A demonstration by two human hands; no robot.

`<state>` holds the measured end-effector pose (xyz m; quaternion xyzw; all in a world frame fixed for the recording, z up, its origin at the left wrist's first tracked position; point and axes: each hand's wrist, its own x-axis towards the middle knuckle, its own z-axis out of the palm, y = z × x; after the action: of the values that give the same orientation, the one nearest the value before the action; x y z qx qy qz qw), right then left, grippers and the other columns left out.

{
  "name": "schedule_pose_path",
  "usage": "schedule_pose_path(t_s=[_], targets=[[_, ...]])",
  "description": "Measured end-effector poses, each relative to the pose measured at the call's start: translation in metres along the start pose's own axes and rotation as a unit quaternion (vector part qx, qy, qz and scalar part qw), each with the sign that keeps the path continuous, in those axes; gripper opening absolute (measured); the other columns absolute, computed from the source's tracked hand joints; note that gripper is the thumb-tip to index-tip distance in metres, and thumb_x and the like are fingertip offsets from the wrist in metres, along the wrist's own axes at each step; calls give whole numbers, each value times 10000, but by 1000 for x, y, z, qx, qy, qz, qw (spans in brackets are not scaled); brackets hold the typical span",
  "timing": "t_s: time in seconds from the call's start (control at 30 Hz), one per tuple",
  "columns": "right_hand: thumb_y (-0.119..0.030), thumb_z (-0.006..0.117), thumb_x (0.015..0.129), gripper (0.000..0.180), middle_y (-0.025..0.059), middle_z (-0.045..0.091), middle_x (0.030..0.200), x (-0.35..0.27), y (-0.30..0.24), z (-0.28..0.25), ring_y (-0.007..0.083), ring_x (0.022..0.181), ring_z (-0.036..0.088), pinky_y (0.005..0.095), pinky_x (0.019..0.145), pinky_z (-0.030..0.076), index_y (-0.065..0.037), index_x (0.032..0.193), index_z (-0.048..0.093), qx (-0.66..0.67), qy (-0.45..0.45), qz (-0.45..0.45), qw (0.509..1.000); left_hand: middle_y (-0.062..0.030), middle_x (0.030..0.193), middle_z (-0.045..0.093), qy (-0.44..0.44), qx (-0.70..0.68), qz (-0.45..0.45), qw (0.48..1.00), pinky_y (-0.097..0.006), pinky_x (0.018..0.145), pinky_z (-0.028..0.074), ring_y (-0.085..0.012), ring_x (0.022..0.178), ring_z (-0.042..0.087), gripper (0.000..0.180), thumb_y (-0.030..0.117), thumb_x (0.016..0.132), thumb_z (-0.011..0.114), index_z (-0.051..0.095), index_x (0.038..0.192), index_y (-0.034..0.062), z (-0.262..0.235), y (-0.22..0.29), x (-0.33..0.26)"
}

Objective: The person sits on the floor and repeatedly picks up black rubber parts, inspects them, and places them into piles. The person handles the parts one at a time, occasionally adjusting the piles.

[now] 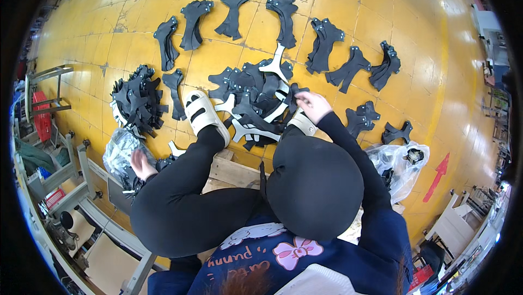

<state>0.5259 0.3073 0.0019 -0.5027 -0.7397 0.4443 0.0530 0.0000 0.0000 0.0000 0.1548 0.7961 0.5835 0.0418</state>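
Many dark pieces (253,81) heap between the sandals (206,113) — probably light, floppy, best pinched at a narrow end. Right hand (314,108) half-curled at the heap's edge, grip unclear — left hand (143,165) blurred near a plastic bag (119,147), opening and hold untellable.

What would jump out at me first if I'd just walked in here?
Probably the jumbled heap of black and white Y-shaped pieces between the beige sandals, with the right hand at its right edge. Beyond it, small black stacks fan out in an arc across the yellow floor; a red arrow stands out at right.
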Motion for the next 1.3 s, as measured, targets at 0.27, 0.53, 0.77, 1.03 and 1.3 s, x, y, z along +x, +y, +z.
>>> schedule_pose_path(t_s=[0.27, 0.53, 0.77, 1.03, 1.3], targets=[[-193, 615, 835, 206, 115, 579, 1173, 96, 19, 59, 321, 1019, 598, 397, 875, 489, -114, 1014, 680, -219, -31, -35, 975, -74, 1066, 648, -609, 80, -20, 789, -265, 917, 443, -144, 994, 599, 239, 18, 937, 519, 559, 1171, -17, 216, 196, 23], [20, 649, 820, 301, 41, 629, 1007, 55, -28, 44, 130, 864, 616, 246, 797, 486, -61, 1109, 657, 364, 37, -4, 930, -89, 994, 684, -747, 285, 100, 592, -298, 811, 502, -202, 920, 662, 233, 89, 897, 570, 606, 1122, 38, 274, 199, -38], [27, 665, 790, 367, 8, 631, 955, 39, 44, 112, 61, 730, 557, 224, 704, 476, -79, 1142, 660, 325, 81, 84, 939, -91, 964, 691, -746, 326, 100, 572, -346, 800, 515, -256, 889, 667, 206, 217, 888, 600, 651, 1040, 88, 307, 72, -85], [14, 647, 830, 306, 34, 666, 1034, 52, 52, 98, 81, 915, 602, 219, 845, 471, -10, 1135, 656, 417, 27, 146, 897, -90, 903, 693, -611, 133, -164, 763, -280, 815, 493, -162, 853, 647, 226, 152, 871, 629, 660, 1080, 70, 346, 19, -203], [-58, 663, 859, 206, 0, 645, 799, 57, 29, 57, 60, 612, 546, 193, 589, 444, -21, 1056, 709, 453, 41, 156, 877, -34, 1076, 654, -642, 166, -133, 737, -248, 894, 439, -116, 962, 583, 239, 41, 895, 563, 637, 1123, 46, 323, 17, -196]])
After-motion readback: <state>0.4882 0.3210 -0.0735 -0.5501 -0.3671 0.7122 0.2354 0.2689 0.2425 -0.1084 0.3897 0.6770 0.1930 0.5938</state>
